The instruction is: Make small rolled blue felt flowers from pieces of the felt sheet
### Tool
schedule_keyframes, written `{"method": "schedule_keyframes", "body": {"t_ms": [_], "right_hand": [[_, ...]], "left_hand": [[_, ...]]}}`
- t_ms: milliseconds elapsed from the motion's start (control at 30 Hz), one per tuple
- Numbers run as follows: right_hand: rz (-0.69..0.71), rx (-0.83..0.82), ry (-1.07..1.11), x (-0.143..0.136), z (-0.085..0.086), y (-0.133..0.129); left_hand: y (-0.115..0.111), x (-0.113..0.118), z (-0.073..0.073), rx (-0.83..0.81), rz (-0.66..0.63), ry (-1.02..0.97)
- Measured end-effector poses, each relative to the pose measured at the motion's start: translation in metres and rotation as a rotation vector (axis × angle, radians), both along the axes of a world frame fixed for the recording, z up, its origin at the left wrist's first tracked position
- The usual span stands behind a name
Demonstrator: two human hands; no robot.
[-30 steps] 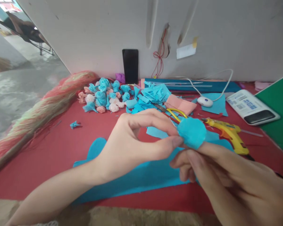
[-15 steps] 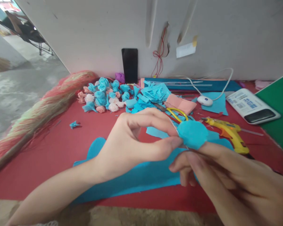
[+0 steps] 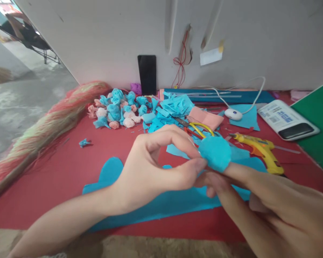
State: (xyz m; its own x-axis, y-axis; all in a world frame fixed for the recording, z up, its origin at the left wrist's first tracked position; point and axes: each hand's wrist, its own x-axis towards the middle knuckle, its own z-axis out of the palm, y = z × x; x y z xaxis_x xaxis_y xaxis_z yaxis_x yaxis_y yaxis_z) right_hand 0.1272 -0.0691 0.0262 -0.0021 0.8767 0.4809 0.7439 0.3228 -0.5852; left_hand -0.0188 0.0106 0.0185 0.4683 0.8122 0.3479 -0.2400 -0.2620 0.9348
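Between the thumb and index finger of my left hand (image 3: 161, 161) the left edge of a round blue crepe-paper petal (image 3: 215, 153) is pinched. My right hand (image 3: 261, 193) is closed just below and right of it, thumb pressed towards the fingers and index finger touching the petal's lower right edge. A thin stick seems to run along the pinched edge into my right fingers; most of it is hidden. Under both hands lies a large blue paper sheet (image 3: 161, 204). Yellow-handled scissors (image 3: 201, 127) lie just behind the petal.
Paper roses (image 3: 114, 107) in blue and pink are heaped at the back left, beside blue paper scraps (image 3: 174, 107). A yellow glue gun (image 3: 258, 148) lies right, near a white device (image 3: 288, 120). A phone (image 3: 147, 75) leans on the wall; a broom (image 3: 56, 118) lies left.
The petal and my right fingers have shifted slightly left, closer to my left fingertips. My right hand has turned a little, and its fingers have curled in under the petal. My left hand keeps its pinch.
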Motion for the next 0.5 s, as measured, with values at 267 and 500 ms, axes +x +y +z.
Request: {"method": "schedule_keyframes", "body": {"t_ms": [267,500], "right_hand": [[-0.001,0.07,0.068,0.0039,-0.0091,0.0025],[0.02,0.02,0.073,0.0012,-0.004,0.0058]], "left_hand": [[0.0002,0.0012,-0.0015,-0.007,-0.013,-0.013],[0.0017,0.0005,-0.0003,-0.002,-0.014,-0.011]]}}
